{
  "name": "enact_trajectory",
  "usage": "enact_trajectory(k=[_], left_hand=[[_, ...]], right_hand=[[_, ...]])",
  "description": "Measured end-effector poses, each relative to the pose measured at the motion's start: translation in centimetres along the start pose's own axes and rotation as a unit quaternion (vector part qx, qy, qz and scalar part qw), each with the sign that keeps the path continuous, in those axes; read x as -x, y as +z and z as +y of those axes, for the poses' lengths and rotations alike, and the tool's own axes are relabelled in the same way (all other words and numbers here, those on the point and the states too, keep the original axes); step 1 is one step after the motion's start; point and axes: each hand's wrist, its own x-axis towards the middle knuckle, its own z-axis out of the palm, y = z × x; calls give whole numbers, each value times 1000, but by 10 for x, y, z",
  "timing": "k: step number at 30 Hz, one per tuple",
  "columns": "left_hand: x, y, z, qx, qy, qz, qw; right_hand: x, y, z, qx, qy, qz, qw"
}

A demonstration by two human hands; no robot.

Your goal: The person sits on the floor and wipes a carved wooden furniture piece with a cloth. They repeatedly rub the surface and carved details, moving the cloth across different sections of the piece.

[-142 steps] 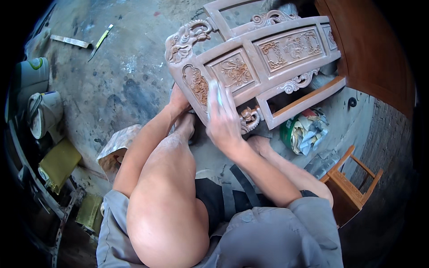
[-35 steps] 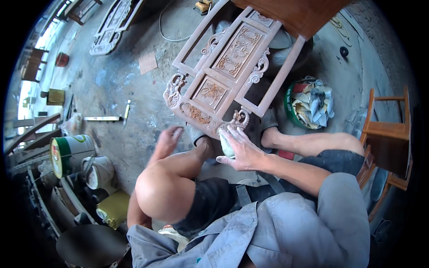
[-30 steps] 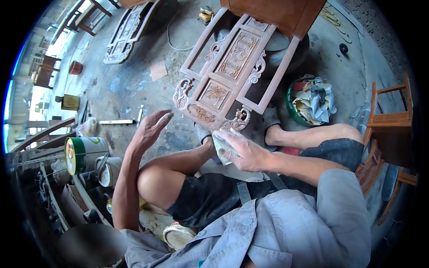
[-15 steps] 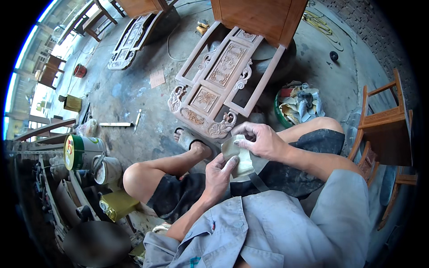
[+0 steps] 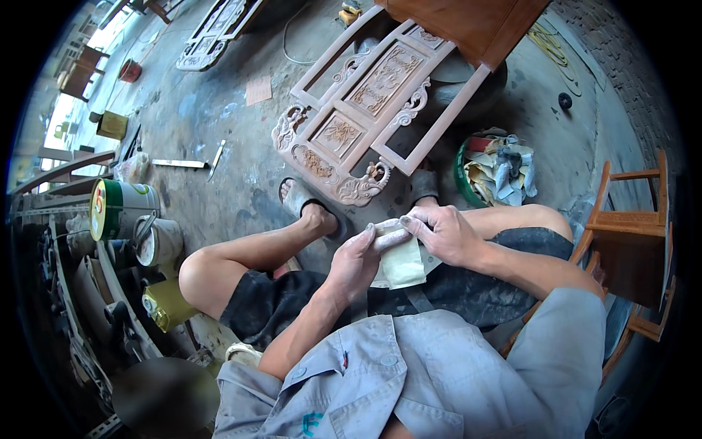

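Observation:
A pale greenish-yellow piece of sandpaper (image 5: 404, 266) hangs between my hands above my lap, its upper part curled over and its lower part flat. My left hand (image 5: 351, 256) grips the left end of it, thumb on top. At the right end, the thumb and fingers of my right hand (image 5: 446, 235) pinch its upper edge. Beyond my hands lies a carved wooden chair back (image 5: 380, 135) with pale, dusty framing and browner carved panels. Its scrolled end points toward me, apart from both hands.
A green bucket (image 5: 463, 175) full of crumpled sheets stands right of the carving. To the left are a white-green pail (image 5: 131, 208), a smaller white bucket (image 5: 162, 243) and a yellow can (image 5: 170, 304). A wooden chair (image 5: 627, 249) stands close on my right.
The sandpaper was held open and flatter; now its upper part is curled over and both hands pinch along the top. The view has shifted a little.

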Motion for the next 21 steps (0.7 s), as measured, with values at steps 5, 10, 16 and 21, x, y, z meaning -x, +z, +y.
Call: enact_trajectory(k=[5,10,16,21], left_hand=[[-6,-4,0,-14,33,-28,999],[-4,10,18,-168,21,-21,985],[13,30,10,-754,144,-79,636],[-53,9,-10,-765,412,-33,494]], right_hand=[[7,18,15,-139,15,-17,990],[12,14,-2,-314,270,-161,896],[0,11,6,-218,301,-193,908],[-4,-14,28,84,47,-160,982]])
